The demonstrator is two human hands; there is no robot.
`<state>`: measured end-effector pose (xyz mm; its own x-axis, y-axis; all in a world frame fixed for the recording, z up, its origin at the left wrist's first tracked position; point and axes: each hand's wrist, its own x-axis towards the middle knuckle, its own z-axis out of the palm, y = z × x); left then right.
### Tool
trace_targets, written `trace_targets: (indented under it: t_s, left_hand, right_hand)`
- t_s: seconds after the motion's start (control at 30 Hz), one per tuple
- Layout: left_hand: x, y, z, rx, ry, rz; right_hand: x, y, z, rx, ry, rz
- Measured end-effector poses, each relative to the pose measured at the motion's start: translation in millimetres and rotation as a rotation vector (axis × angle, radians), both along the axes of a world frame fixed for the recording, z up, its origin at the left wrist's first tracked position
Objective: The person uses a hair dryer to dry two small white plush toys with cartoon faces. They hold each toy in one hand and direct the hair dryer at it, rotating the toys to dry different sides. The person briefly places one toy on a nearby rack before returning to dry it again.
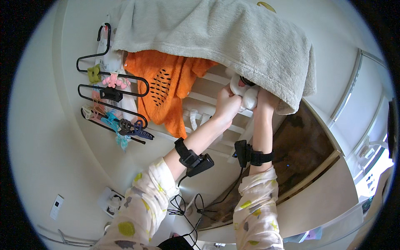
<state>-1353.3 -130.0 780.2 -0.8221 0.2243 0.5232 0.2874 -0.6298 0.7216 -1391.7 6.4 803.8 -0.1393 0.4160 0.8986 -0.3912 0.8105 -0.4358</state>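
My left hand (228,103) is closed on a white fluffy item (250,98), probably a plush headband or soft toy, beneath the lower edge of a grey towel (212,28). A dark round part and a bit of pink show at the top of this item. My right hand (265,97) is against its right side. The towel and the item hide its fingers, so its grip is unclear. Left of my hands hangs an orange plush garment (162,90) with black seed-like marks. Behind it are the white bars of a rack (200,98).
A black tiered hanger (112,90) at the left carries several hair clips, among them a dark blue claw clip (140,130). Black cables (200,209) hang from the devices strapped to my wrists. A brown surface with a pale edge (307,178) lies at the right.
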Motion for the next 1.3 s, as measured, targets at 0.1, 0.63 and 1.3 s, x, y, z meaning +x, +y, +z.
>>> trace_targets:
  t_s: [0.1, 0.63, 1.3]
  left_hand:
    - [-13, 6, 2, 0.048, -0.001, -0.018]
    - [-12, 10, -1, -0.015, 0.363, 0.053]
    - [-16, 9, -7, 0.074, 0.260, -0.159]
  right_hand:
    - [1, -3, 0, -0.018, 0.022, 0.044]
    - [52, -22, -4, 0.185, -0.094, -0.048]
    - [98, -57, -10, 0.634, -0.198, -0.123]
